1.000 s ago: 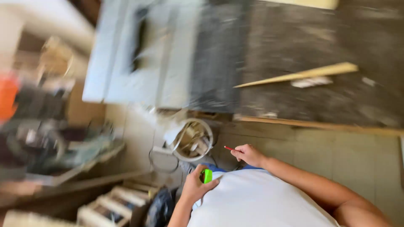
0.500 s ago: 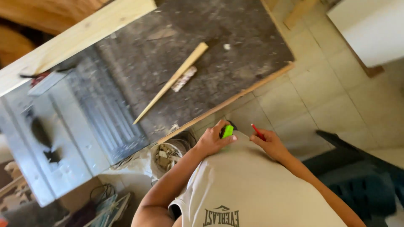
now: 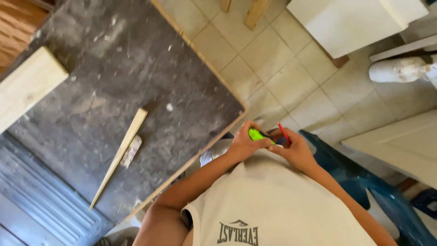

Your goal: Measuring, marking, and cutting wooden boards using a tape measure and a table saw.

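My left hand (image 3: 242, 145) is closed around a small bright green object (image 3: 255, 134), held in front of my chest. My right hand (image 3: 297, 151) grips a red pencil (image 3: 284, 133) whose tip points up and away from me. The two hands touch each other just off the corner of a dark, dusty tabletop (image 3: 114, 77). My pale sleeveless shirt (image 3: 273, 205) fills the bottom of the view.
A thin wooden strip (image 3: 119, 155) and a small scrap (image 3: 132, 151) lie on the tabletop, and a pale plank (image 3: 27, 86) rests at its left. A blue plastic chair (image 3: 364, 182) stands at my right. White boards (image 3: 350, 23) lie on the tiled floor (image 3: 282, 77).
The view has swung round, so the tabletop now lies to the left. My hands have come together and touch; they still hold the green object and the red pencil.
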